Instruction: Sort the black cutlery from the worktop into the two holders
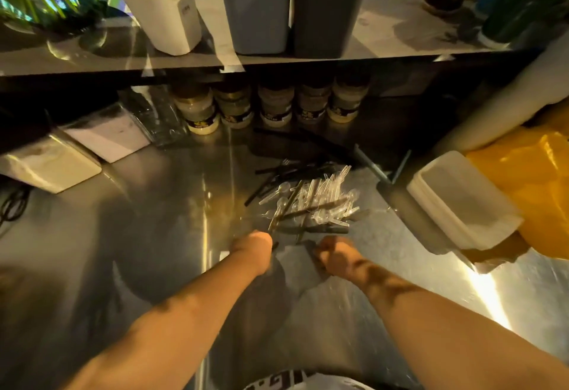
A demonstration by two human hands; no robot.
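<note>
Left hand [254, 246]: fingers curled round a black utensil [288, 205].
Right hand [334, 255]: fingers curled; grip blurred, cannot tell.
Cutlery pile [311, 201]: just beyond both hands, mid-worktop [123, 235].

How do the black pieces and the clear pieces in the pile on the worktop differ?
The black cutlery is opaque and dark; the clear cutlery is see-through and glints. The black pieces look longer and lie scattered, some crossing over the pile, while the clear pieces bunch together. Both lie mixed in one heap on the steel worktop.
</note>
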